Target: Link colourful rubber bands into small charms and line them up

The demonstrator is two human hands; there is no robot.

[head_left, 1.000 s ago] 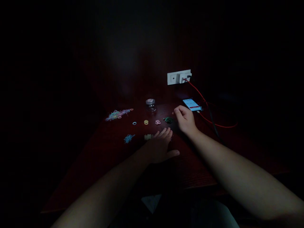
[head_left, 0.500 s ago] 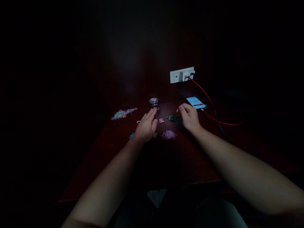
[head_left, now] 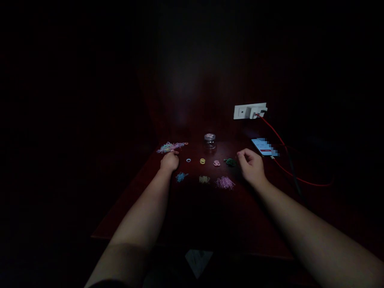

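Observation:
My left hand is at the near edge of a mixed heap of small coloured rubber bands. Its fingers are curled and mostly hidden behind the hand; whatever they pinch cannot be made out. My right hand rests on its side, fingers curled closed, just right of some green rubber bands. Between the hands lie a blue band, yellow bands and pink bands. Nearer me are small piles of blue bands, dull yellowish bands and purple bands.
A small clear lidded jar stands behind the bands on the dark red table. A lit phone lies at the right, its red cable running to a charger in the wall socket. The surroundings are very dark.
My left hand has moved left, from over the middle bands to the mixed heap, uncovering the yellow bands. My right hand stays closed beside the green bands. The view has shifted.

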